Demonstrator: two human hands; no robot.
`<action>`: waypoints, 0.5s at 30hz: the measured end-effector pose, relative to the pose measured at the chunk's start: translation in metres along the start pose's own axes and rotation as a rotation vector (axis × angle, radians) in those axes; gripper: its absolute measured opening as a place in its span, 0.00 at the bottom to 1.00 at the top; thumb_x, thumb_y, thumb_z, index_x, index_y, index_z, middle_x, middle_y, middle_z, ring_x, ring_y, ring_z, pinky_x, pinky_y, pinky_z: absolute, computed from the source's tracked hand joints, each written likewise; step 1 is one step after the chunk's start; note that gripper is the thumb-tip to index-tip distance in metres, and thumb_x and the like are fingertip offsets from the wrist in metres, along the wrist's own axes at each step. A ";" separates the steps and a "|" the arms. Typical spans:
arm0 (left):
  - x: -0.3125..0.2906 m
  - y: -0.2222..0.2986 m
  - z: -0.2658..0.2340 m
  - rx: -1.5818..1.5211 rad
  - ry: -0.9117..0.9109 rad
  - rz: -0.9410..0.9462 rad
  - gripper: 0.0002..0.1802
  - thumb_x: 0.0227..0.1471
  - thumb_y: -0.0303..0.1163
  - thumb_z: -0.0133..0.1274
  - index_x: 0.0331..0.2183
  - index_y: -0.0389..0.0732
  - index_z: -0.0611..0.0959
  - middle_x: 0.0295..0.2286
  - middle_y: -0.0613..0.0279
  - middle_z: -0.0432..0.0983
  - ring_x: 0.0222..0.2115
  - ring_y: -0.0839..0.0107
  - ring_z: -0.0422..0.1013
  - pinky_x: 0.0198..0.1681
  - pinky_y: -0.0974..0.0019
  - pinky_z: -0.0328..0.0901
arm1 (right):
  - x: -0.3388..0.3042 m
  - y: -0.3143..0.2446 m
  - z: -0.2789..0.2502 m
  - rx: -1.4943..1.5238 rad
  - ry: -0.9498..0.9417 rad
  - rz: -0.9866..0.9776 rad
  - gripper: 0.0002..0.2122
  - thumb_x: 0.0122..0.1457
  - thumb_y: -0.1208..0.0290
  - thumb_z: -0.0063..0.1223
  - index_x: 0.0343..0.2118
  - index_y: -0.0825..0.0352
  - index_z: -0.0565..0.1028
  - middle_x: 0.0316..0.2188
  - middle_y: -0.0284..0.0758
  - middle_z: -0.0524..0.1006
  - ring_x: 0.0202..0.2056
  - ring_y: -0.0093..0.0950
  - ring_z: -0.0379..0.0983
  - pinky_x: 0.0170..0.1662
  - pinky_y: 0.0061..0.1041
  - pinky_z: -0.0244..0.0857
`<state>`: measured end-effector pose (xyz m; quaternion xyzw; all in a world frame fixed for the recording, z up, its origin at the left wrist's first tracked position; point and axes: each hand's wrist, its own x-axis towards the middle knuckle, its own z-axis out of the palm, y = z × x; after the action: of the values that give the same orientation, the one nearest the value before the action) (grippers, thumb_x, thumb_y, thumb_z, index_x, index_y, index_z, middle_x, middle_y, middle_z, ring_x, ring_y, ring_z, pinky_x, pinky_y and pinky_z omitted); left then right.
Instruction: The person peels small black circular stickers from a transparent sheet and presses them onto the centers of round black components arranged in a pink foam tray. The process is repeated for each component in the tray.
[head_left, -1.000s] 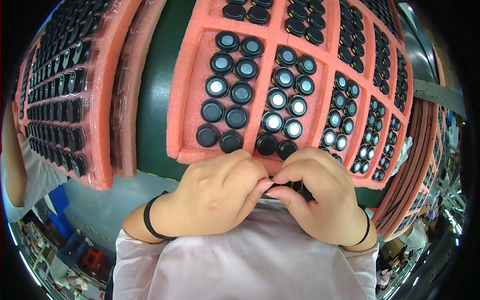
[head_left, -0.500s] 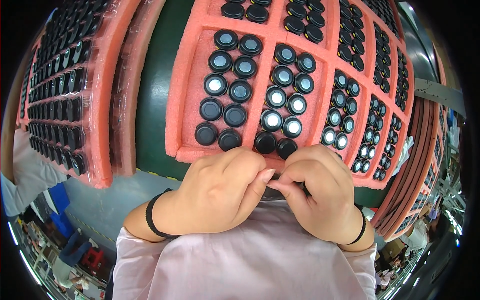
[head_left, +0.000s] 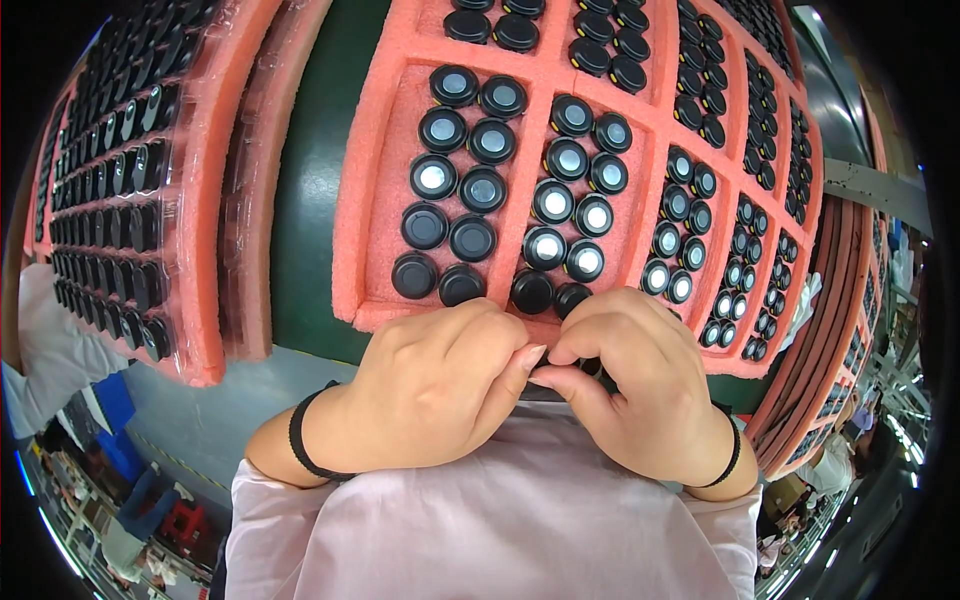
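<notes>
Both my hands meet at the near edge of a pink foam tray (head_left: 350, 230), fingertips almost touching. My left hand (head_left: 435, 385) is closed, thumb pressed against its curled fingers; whatever is in it is hidden. With fingers curled, my right hand (head_left: 640, 390) has its thumb and forefinger slightly apart, and a dark bit shows behind them, too small to name. In the tray's compartments stand round black caps in pairs of columns. Many have a silvery disc on top, such as this disc-topped cap (head_left: 433, 175); the nearest rows, like this plain cap (head_left: 424, 226), show bare black tops.
To the left stands another pink tray (head_left: 205, 250) with clear plastic and rows of black parts. A green surface (head_left: 310, 200) lies between the trays. Stacked pink sheets (head_left: 815, 300) and a metal bar (head_left: 870, 190) are at the right. A person's pale sleeve (head_left: 65, 320) shows far left.
My right thumb and forefinger have parted a little, the thumb sitting slightly lower. My left hand keeps nearly the same pose. The view has shifted slightly.
</notes>
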<state>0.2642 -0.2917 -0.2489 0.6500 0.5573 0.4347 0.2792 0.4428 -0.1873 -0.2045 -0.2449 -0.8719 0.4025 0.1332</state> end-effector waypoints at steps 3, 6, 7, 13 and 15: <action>-0.001 -0.002 -0.001 -0.009 0.005 -0.006 0.05 0.52 0.17 0.58 0.32 0.33 0.78 0.23 0.55 0.75 0.19 0.60 0.71 0.20 0.61 0.63 | 0.002 0.002 0.000 -0.014 -0.017 -0.019 0.13 0.46 0.79 0.72 0.32 0.67 0.76 0.30 0.37 0.77 0.31 0.36 0.75 0.33 0.32 0.67; 0.001 -0.002 -0.004 0.006 0.006 -0.009 0.05 0.52 0.17 0.58 0.31 0.33 0.77 0.22 0.55 0.75 0.19 0.60 0.71 0.20 0.61 0.62 | 0.004 -0.001 -0.001 0.000 -0.024 -0.002 0.13 0.46 0.79 0.72 0.32 0.67 0.76 0.30 0.37 0.77 0.31 0.36 0.75 0.33 0.32 0.67; 0.001 -0.002 -0.004 0.005 0.008 -0.011 0.05 0.52 0.17 0.58 0.31 0.33 0.77 0.22 0.55 0.75 0.19 0.60 0.71 0.20 0.61 0.62 | 0.005 -0.003 -0.001 0.023 -0.022 0.022 0.14 0.46 0.79 0.72 0.32 0.67 0.75 0.30 0.37 0.77 0.31 0.36 0.75 0.33 0.31 0.67; -0.001 -0.004 -0.004 -0.002 0.018 -0.011 0.05 0.53 0.18 0.58 0.31 0.33 0.78 0.22 0.55 0.74 0.18 0.60 0.70 0.19 0.61 0.62 | 0.006 -0.002 -0.001 0.023 -0.047 0.020 0.13 0.46 0.79 0.72 0.32 0.67 0.75 0.30 0.37 0.77 0.32 0.35 0.75 0.32 0.32 0.68; -0.001 -0.005 -0.003 -0.005 0.020 -0.015 0.05 0.53 0.18 0.58 0.31 0.33 0.78 0.22 0.56 0.74 0.18 0.61 0.70 0.19 0.62 0.62 | 0.007 0.000 -0.001 -0.020 -0.060 -0.019 0.12 0.47 0.79 0.71 0.32 0.68 0.75 0.32 0.37 0.75 0.32 0.34 0.73 0.34 0.30 0.67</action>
<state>0.2592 -0.2918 -0.2520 0.6406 0.5639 0.4405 0.2785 0.4370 -0.1830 -0.2033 -0.2258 -0.8818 0.3998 0.1082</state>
